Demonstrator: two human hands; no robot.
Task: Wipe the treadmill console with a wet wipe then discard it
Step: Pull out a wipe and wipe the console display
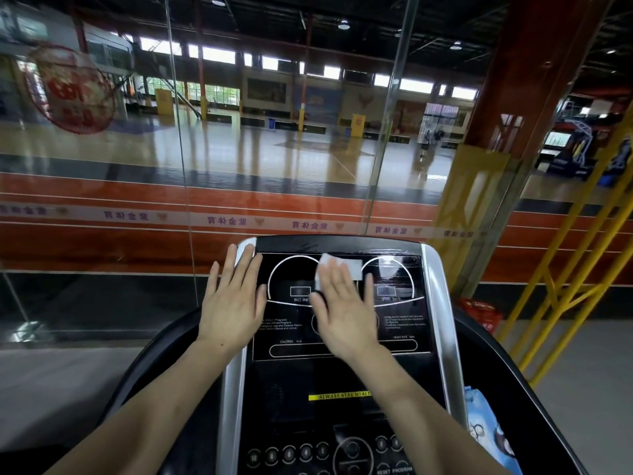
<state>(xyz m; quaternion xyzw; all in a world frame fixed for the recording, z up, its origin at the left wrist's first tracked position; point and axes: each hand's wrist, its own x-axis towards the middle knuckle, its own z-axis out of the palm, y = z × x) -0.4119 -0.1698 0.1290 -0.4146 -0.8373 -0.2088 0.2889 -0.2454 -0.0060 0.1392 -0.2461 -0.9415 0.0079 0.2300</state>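
Observation:
The treadmill console (394, 323) is a black glossy panel with white dial outlines and silver side rails, in the lower middle of the view. My right hand (346, 310) lies flat on the panel's upper middle, pressing a white wet wipe (334, 269) against it; the wipe shows past my fingertips. My left hand (234, 299) rests flat with fingers spread on the console's left silver rail and panel edge, holding nothing. Buttons sit on the lower console (308, 454).
A blue and white wipe packet (486, 430) lies in the console's right side tray. A glass wall (185, 166) stands just behind the console, with a sports hall beyond. Yellow railings (561, 269) and a red bin (483, 311) are to the right.

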